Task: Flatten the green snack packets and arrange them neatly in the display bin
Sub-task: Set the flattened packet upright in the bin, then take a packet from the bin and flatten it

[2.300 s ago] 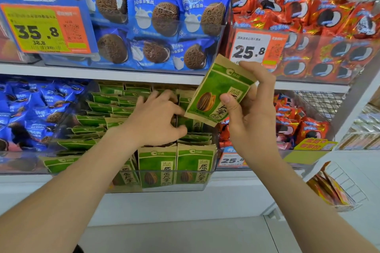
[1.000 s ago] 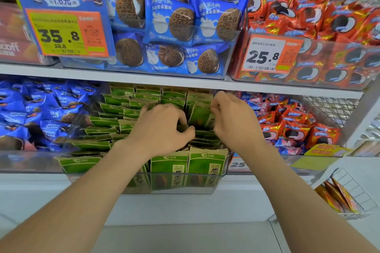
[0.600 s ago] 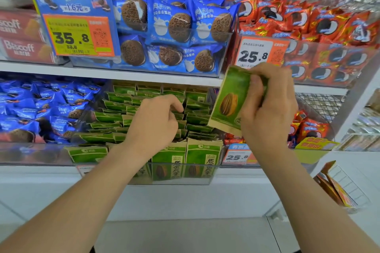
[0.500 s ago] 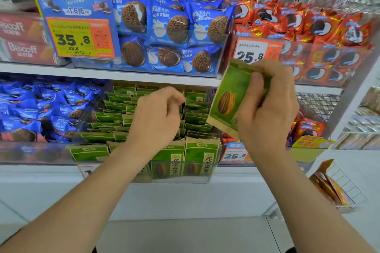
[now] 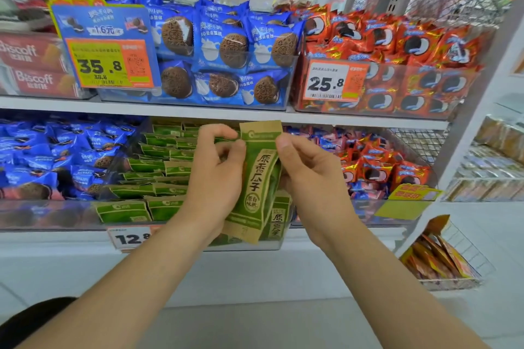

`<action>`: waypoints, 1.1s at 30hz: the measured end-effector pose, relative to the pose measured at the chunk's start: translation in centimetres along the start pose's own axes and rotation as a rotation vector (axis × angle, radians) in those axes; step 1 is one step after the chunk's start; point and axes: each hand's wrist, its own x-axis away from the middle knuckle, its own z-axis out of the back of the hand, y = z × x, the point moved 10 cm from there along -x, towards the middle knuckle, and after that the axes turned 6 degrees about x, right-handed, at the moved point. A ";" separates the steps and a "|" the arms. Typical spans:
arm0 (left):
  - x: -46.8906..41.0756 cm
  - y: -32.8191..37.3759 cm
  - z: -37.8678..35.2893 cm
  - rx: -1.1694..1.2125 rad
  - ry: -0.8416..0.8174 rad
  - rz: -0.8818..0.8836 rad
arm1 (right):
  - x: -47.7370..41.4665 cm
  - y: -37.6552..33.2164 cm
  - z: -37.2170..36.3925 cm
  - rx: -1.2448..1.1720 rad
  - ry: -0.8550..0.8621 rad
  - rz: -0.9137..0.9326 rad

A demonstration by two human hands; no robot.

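One green snack packet point(image 5: 259, 178) with brown ends stands upright between my hands, in front of the clear display bin point(image 5: 198, 218) on the lower shelf. My left hand point(image 5: 215, 176) grips its left edge with curled fingers. My right hand point(image 5: 309, 176) pinches the right edge near the top. Behind them the bin holds several green packets point(image 5: 158, 167), stacked flat in rows, with a few upright at the front.
Blue cookie packs point(image 5: 51, 159) fill the bin to the left, red ones point(image 5: 380, 170) the bin to the right. The upper shelf point(image 5: 226, 113) carries more blue and red packs with price tags. A wire basket point(image 5: 448, 261) hangs at the lower right.
My right hand has brought the packet down and left, turning it upright in front of the bin. My left hand has come off the stacked packets and taken the packet's left edge.
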 end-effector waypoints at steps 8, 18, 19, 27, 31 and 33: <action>0.9 0.5 -2.2 0.033 -0.163 0.059 | 1.0 1.6 -1.0 -0.339 -0.072 -0.239; 3.3 3.7 -3.2 -0.357 -0.229 -0.388 | 1.1 -2.9 2.4 0.276 0.167 0.167; 3.5 3.9 -3.4 -0.376 -0.257 -0.409 | 1.1 -3.1 2.5 0.260 0.173 0.179; 2.5 3.3 -3.7 -0.378 -0.319 -0.336 | 1.3 -2.1 2.4 0.182 0.129 0.132; 1.8 2.7 -3.4 -0.222 -0.264 -0.244 | 1.7 -2.4 1.9 0.308 0.041 0.092; 1.6 2.5 -2.9 -0.131 -0.208 -0.195 | 2.0 -1.3 1.1 0.350 -0.064 -0.007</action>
